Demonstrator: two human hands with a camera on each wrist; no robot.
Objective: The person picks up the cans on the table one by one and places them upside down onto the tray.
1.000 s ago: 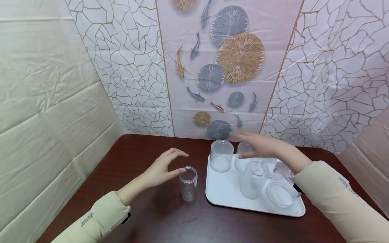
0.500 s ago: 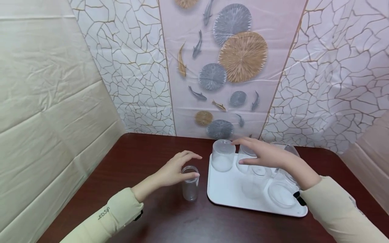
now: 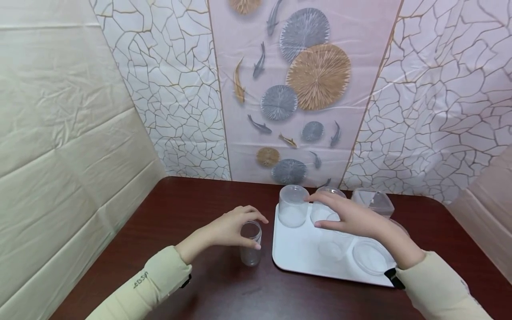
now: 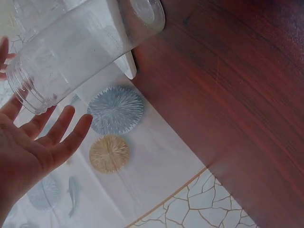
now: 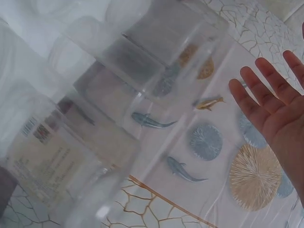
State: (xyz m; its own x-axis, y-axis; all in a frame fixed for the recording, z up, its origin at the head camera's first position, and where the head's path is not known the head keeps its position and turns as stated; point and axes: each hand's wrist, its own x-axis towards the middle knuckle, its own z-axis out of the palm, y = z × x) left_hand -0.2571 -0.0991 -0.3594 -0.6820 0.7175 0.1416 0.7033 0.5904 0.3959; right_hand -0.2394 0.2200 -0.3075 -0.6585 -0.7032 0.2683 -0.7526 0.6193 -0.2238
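My left hand [image 3: 230, 229] is at the mouth of a slim clear jar [image 3: 250, 255] that stands upright on the dark table, left of the tray. Its fingers are relaxed and spread apart, passing behind the rim, while the thumb reaches across the front. In the left wrist view the same jar [image 4: 90, 47] shows a threaded neck close to the fingertips. Over the white tray [image 3: 292, 253] hovers my right hand [image 3: 356, 215], fingers loosely extended and holding nothing. Beneath it, a clear jar [image 3: 332, 251] is partly hidden. The right wrist view shows its palm and spread fingers.
Two wide clear jars, one at the back-left [image 3: 293, 213] and one beside it [image 3: 320, 215], stand on the tray. A clear square box [image 3: 378, 203] is at the back right, and a round clear container [image 3: 372, 258] lies near the front right. A patterned cloth wall [image 3: 192, 133] rises behind the table.
My left hand has moved right and slightly lower, from beside the slim jar to around its mouth. My right hand has shifted right and lower over the tray.
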